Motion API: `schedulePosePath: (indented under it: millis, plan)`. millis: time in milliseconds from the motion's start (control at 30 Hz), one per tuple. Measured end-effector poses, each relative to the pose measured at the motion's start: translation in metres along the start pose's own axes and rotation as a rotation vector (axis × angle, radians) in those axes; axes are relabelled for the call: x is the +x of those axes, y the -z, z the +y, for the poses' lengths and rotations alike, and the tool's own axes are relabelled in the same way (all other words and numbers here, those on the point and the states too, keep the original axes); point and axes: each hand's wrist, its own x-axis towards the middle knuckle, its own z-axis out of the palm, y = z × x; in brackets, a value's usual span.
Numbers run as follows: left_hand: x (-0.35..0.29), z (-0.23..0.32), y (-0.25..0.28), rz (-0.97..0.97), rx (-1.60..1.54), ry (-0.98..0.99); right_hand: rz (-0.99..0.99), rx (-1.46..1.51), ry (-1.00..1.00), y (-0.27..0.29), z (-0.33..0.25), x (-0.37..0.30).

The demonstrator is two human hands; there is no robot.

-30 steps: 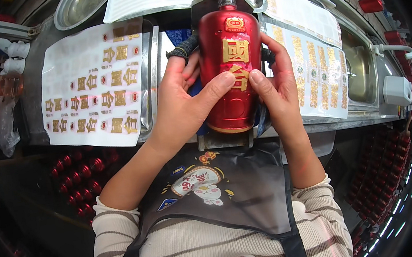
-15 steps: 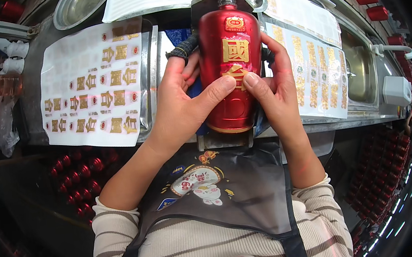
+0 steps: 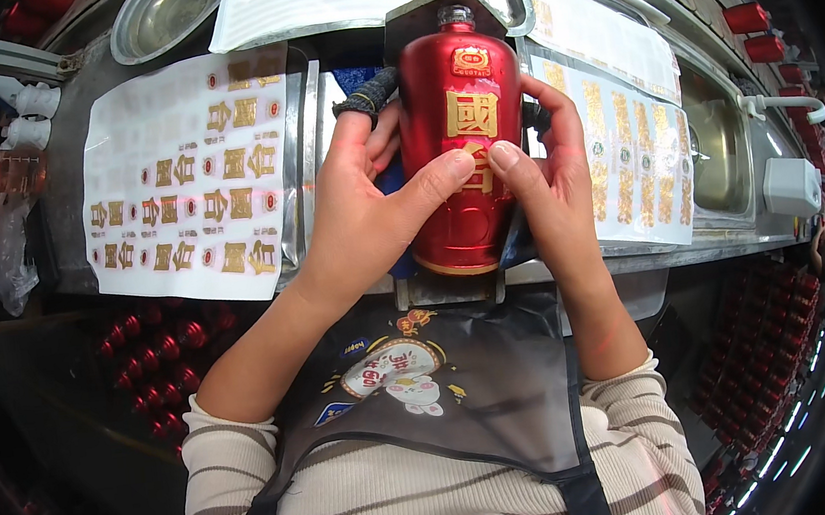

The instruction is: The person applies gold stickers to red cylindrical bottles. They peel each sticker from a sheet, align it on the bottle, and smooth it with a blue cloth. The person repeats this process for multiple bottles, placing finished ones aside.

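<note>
A glossy red bottle (image 3: pixel 450 233) with a bare glass neck stands or leans against a metal holder (image 3: pixel 497 5). Raised gold characters and a small red-and-gold emblem run down its front. My left hand (image 3: pixel 370 191) grips the bottle's left side, its thumb pressed on the edge of the lower gold character (image 3: pixel 477 182). A dark wrap (image 3: pixel 370 94) covers that hand's index finger. From the right, my right hand (image 3: pixel 559 167) closes round the bottle, its thumb tip at the same character. The other fingertips are partly hidden behind the bottle.
A white sheet of gold character stickers (image 3: pixel 132 267) lies to the left. On the right is a sheet with gold sticker strips (image 3: pixel 676 230), near a metal sink (image 3: pixel 723 154) and white jug (image 3: pixel 792 185). A metal bowl (image 3: pixel 165 22) stands far left. Red bottles (image 3: pixel 158 375) are grouped below the table.
The whole view has shifted slightly. The bottle sits a little lower between my hands, and both thumbs remain on the lower gold character.
</note>
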Motion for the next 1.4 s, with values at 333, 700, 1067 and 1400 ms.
schedulePosePath:
  millis: [333,700,1067,1400]
  plan:
    - [0.011,-0.002,0.001,0.034,-0.08,-0.02,0.057,0.019,0.011,0.0,-0.004,0.01]
    - [0.019,0.001,-0.003,0.053,-0.075,-0.047,0.08,-0.02,0.012,-0.001,-0.003,0.016]
    - [0.036,0.011,-0.015,0.098,-0.073,0.003,0.076,0.008,-0.036,-0.004,-0.008,0.03]
    - [0.038,0.012,-0.012,0.115,-0.123,0.076,0.109,-0.039,-0.061,-0.004,-0.009,0.034]
